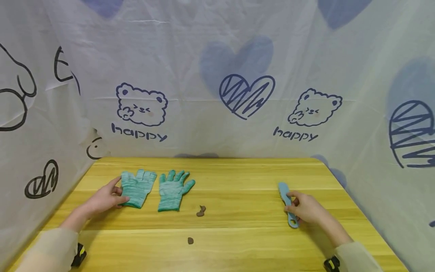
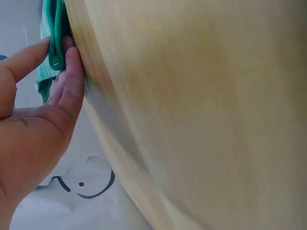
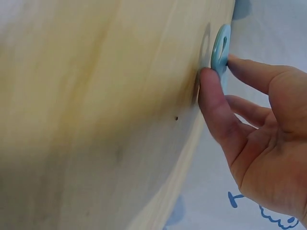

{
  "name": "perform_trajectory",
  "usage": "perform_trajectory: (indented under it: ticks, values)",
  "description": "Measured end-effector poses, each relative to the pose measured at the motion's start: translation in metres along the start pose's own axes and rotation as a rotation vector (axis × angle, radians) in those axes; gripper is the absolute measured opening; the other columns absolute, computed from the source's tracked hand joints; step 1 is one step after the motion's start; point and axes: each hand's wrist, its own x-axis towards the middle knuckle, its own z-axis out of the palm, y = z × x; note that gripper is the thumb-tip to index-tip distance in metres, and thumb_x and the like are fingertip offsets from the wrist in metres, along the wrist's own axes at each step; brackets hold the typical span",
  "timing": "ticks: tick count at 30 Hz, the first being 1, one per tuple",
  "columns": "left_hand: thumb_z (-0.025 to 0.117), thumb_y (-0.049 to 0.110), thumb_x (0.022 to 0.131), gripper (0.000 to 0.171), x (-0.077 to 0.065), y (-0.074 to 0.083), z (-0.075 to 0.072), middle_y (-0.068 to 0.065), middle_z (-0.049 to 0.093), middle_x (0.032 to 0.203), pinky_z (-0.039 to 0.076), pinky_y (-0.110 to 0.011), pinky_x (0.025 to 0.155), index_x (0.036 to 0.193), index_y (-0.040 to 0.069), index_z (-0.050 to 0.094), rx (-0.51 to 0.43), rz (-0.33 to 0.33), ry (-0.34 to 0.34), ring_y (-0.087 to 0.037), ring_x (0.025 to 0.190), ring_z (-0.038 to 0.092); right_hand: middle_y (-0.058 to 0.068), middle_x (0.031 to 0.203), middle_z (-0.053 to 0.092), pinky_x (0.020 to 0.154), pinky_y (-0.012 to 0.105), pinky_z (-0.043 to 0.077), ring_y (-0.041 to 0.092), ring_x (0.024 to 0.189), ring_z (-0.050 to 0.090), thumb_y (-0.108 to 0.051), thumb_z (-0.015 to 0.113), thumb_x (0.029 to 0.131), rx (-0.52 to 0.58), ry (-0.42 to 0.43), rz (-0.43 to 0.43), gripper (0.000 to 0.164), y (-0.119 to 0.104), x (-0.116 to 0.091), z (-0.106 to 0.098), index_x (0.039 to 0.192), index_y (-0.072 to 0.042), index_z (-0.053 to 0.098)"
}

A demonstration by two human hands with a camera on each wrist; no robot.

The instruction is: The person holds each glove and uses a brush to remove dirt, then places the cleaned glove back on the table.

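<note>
My left hand (image 1: 104, 198) is at the left glove (image 1: 137, 189), a teal knitted one lying on the table. In the left wrist view, the thumb and fingers (image 2: 72, 81) pinch the folded green cuff (image 2: 56, 38) between them. A matching glove (image 1: 171, 190) lies flat just to its right, fingers spread. Over on the right side, my right hand (image 1: 307, 207) holds a light blue brush (image 1: 284, 194) by its handle, thumb on one side and fingers on the other. The handle's end with its hole (image 3: 220, 48) shows in the right wrist view; short bristles line the brush's left edge.
Small brown lumps (image 1: 201, 213) lie on the wooden table (image 1: 238, 249) right of the gloves, and another brown lump (image 1: 190, 240) sits nearer the front. A white printed cloth (image 1: 197, 128) hangs behind the table and along both sides.
</note>
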Motion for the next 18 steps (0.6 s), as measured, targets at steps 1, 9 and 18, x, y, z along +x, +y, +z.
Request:
perform_trajectory:
  ticks: [1,9,18]
  values:
    - [0.071,0.009,0.099,0.102,0.000,0.000,0.001,-0.034,0.053,0.119,0.063,-0.039,0.077,0.159,-0.013,-0.008,0.024,0.015,0.007,-0.033,0.102,0.064,0.009,0.095,0.064,0.055,0.036,0.058,0.020,0.063,0.062,-0.015,0.073,0.098,0.005,0.001,0.000,0.063,0.000,0.000,0.000,0.148,0.012,0.045]
    - [0.076,0.014,0.096,0.076,-0.001,0.001,0.002,-0.016,0.056,0.094,0.040,-0.029,0.065,0.153,-0.015,0.035,0.259,0.125,-0.024,-0.020,0.077,0.047,0.010,0.094,0.063,0.053,0.037,0.059,0.021,0.061,0.063,-0.015,0.075,0.097,0.031,-0.020,0.013,0.063,-0.002,-0.001,-0.001,0.146,0.012,0.046]
    - [0.077,0.031,0.095,0.072,-0.010,0.003,0.005,-0.017,0.040,0.103,0.033,-0.039,0.074,0.149,-0.008,0.049,0.408,0.093,-0.052,-0.030,0.092,0.036,0.010,0.093,0.060,0.054,0.037,0.059,0.022,0.063,0.062,-0.015,0.077,0.096,0.033,-0.027,0.014,0.065,-0.007,-0.001,0.003,0.147,0.008,0.045]
